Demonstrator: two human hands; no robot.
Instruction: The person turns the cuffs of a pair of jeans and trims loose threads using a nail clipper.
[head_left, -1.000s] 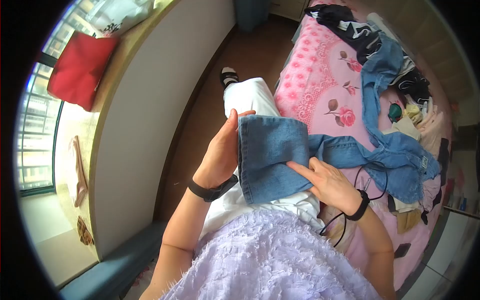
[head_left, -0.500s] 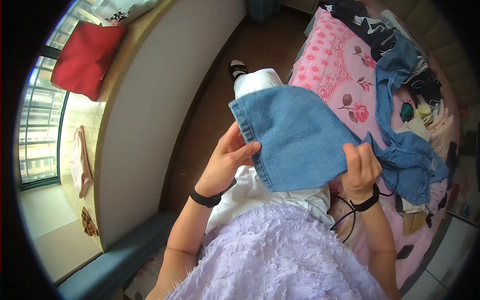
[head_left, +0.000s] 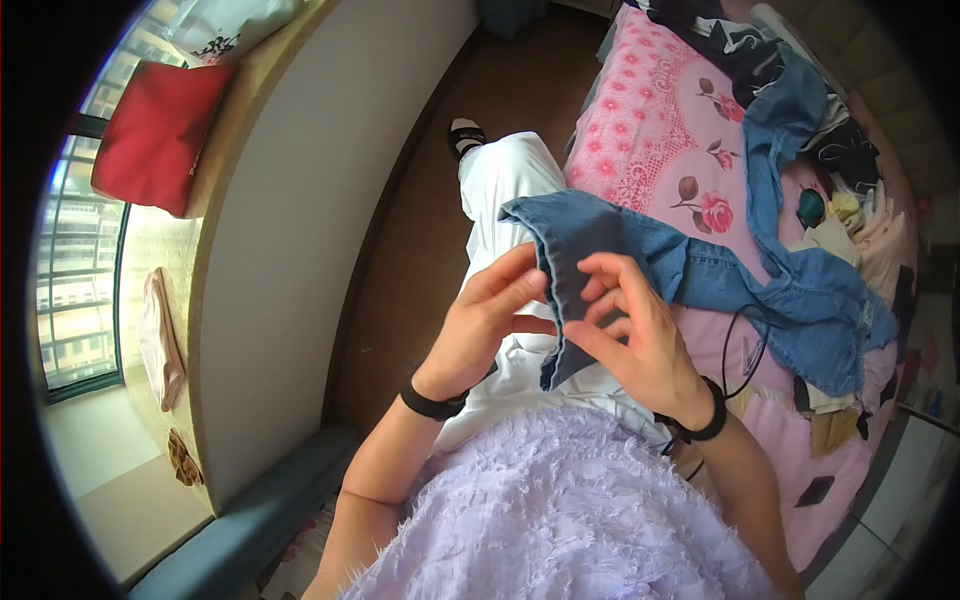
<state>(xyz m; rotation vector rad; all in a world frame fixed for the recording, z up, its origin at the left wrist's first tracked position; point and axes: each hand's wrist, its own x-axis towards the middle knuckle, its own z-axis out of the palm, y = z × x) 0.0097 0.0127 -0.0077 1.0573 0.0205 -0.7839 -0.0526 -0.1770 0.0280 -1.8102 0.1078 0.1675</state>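
A pair of blue jeans stretches from the bed across to my lap, one leg's hem end raised over my white trousers. My left hand is closed on the hem, thumb on top. The darker inner side of the denim shows beside the hem. Close to that edge, my right hand has its fingers curved and spread apart, with the thumb tip at or near the hem; contact there is unclear. The other jeans leg lies along the bed.
The pink floral bed is on the right, with dark clothes and pale clothes along its far side. A black cable lies near my right wrist. At left, a window ledge holds a red cushion.
My right hand has let go of the denim at the right and moved left to the hem. The leg end has turned, exposing its inner side; my left hand keeps its hold.
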